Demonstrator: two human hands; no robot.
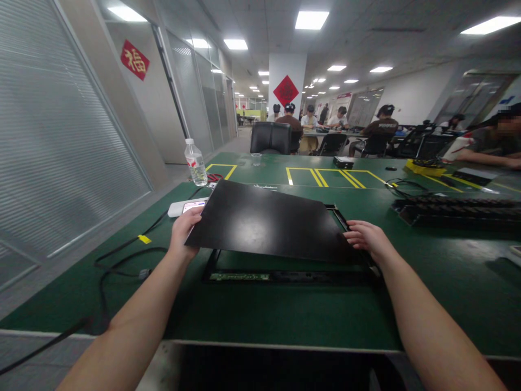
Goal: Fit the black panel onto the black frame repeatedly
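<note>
A thin black rectangular panel (260,220), like a display screen, is tilted above the table with its left side raised. My left hand (185,228) is closed on its left edge, the fingertips hidden behind it. At the panel's right edge, my right hand (368,239) has its fingers bent against the edge, close beside the frame's side bar; its thumb is hard to make out. Under the panel lies a black rectangular frame (317,277), partly covered. A strip of green circuit board (240,277) shows along its near side.
On the green table (285,320), a phone (193,206), a white box (176,209), a water bottle (196,163) and black cables (118,266) are at left. Black slatted parts (456,212) lie at right. A plastic cup (256,159) stands farther back. A person (496,141) sits far right.
</note>
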